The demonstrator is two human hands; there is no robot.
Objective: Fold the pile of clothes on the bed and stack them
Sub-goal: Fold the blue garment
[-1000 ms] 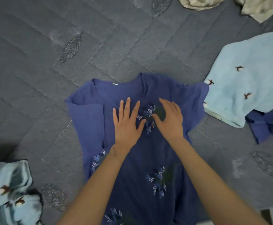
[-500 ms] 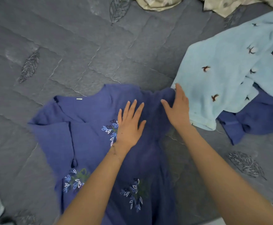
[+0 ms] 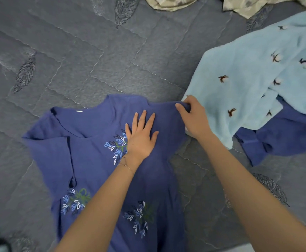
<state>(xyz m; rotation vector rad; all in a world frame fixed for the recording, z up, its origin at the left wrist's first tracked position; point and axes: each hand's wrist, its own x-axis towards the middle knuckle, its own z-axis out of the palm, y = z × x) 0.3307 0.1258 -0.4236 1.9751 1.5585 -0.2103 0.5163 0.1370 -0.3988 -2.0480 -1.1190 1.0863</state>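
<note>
Closed the right hand (image 3: 195, 118) round the sleeve edge of the top (image 3: 97, 160) — fingers straight there half a second earlier. Lay spread on the bed (image 3: 86, 57), other sleeve folded in. Held flat under the left hand (image 3: 140, 140), fingers straight and relaxed. Bordered on the right by a fleece (image 3: 248, 84), draped over a navy piece (image 3: 285, 139).

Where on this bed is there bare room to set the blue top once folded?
The widest bare quilt lies beyond the blue top, left of the light blue fleece and short of the beige cloth. A smaller patch lies left of the top. The right side is crowded: fleece overlapping a dark blue garment.
</note>
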